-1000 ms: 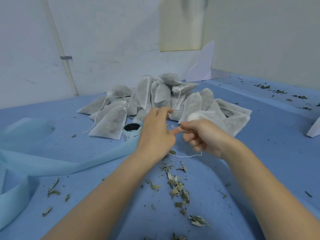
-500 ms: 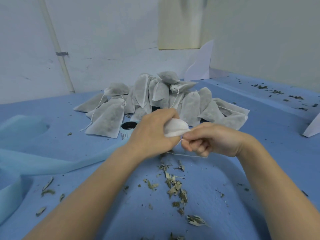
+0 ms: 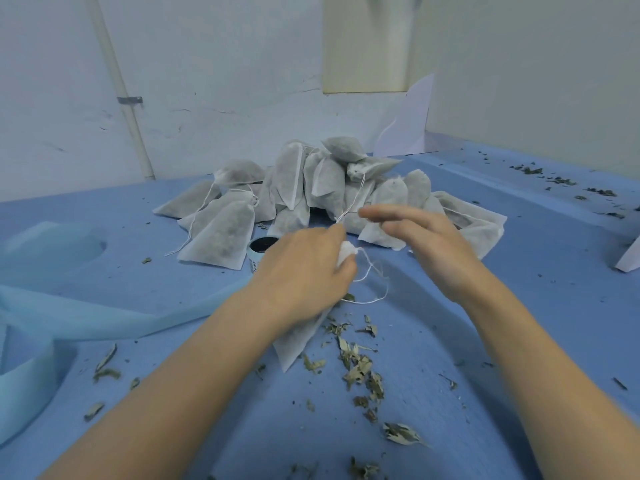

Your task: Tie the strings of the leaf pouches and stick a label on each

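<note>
My left hand (image 3: 304, 268) grips the gathered neck of a white leaf pouch (image 3: 298, 341), whose body lies under my wrist on the blue surface. Its white string (image 3: 372, 282) trails loose in a loop to the right of the neck. My right hand (image 3: 422, 244) hovers beside it with fingers spread and blurred, holding nothing that I can see. A pile of several filled pouches (image 3: 311, 192) lies just behind both hands. A roll of labels (image 3: 259, 252) stands at the pile's front, partly hidden by my left hand.
Dried leaf bits (image 3: 360, 368) are scattered on the blue surface (image 3: 519, 323) in front of me. A light blue cloth (image 3: 69, 306) lies at the left. White paper sheets (image 3: 405, 123) lean at the back wall and the right edge (image 3: 630, 258).
My right hand has let go of the string and lifted away with open fingers. My left hand has lowered the pouch onto the surface, still gripping its neck.
</note>
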The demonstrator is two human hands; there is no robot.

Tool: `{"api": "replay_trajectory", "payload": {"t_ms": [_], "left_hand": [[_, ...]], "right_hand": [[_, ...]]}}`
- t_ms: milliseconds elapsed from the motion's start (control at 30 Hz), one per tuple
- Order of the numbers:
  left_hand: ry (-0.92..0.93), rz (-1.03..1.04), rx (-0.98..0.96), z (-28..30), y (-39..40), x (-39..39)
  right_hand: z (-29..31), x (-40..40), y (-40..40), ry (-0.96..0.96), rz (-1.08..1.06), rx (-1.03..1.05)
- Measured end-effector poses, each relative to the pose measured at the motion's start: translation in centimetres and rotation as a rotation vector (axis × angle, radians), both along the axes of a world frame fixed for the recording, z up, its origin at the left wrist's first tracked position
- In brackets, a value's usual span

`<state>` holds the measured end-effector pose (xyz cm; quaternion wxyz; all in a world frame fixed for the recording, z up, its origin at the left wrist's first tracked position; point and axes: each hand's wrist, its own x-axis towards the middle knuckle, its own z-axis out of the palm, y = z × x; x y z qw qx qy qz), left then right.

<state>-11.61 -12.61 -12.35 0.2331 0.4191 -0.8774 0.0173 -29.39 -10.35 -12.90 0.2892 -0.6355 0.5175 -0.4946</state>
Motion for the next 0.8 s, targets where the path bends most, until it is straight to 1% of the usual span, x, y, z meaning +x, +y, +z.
{"api": "replay_trajectory", "payload": {"t_ms": [100,167,267,400,467,533,633,700,800], "left_hand": [[0.107,-0.043,0.119,-0.1,0.2,-0.1],[0.188,-0.011,0.149,-0.3,0.2,-0.1],[0.257,0.024,0.16,-0.4,0.0,0.0],[0.36,0.004,0.182,-0.3,-0.2,0.5],[0.424,0.0,0.195,-0.4,-0.1,0.8],[0.489,-0.033,0.243,-0.5,0.0,1.0],[0.47,-0.032,0.243,-0.7,-0.2,1.0],[0.496,-0.03,0.245,-0.6,-0.4,0.7],[0.625,-0.053,0.314,-0.5,-0.3,0.4]], "right_hand": [[-0.6,2.6,-0.3,-0.017,0.085,0.063],[-0.9,3.5,-0.3,0.019,0.041,0.078],[-1.0,3.7,-0.5,0.093,-0.072,0.049],[-0.7,3.9,-0.5,0.033,-0.036,0.107],[-0.3,3.7,-0.4,-0.052,0.028,0.185],[-0.2,3.4,-0.5,-0.185,0.089,0.265],[-0.3,3.2,-0.7,-0.362,0.173,0.375],[-0.4,3.2,-0.7,-0.495,0.233,0.427],[-0.2,3.3,-0.6,-0.673,0.313,0.453]]}}
